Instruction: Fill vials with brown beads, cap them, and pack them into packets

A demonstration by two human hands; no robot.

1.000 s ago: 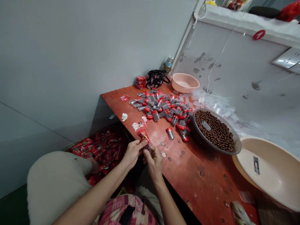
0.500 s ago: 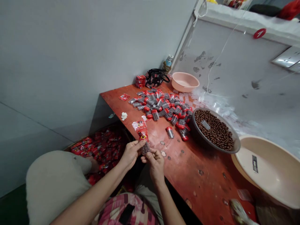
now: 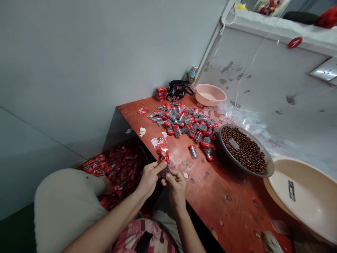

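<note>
A small clear container of brown balls with a red wrapper is held over the table's near edge. My left hand pinches its left side, thumb on top. My right hand is closed on its lower end with thumb and fingers. Just beyond it a stack of flat red labels lies on the red table. Farther back is a pile of red-capped clear containers, and a single one lies apart, nearer me.
A grey bowl of brown balls, a large cream basin and a pink basin stand on the table. A black bag is at the back. Red packets fill a box below, left.
The whole view has shifted slightly, so the scene sits a little lower and to the right. Both hands keep hold of the same container, with the red wrapper now more upright.
</note>
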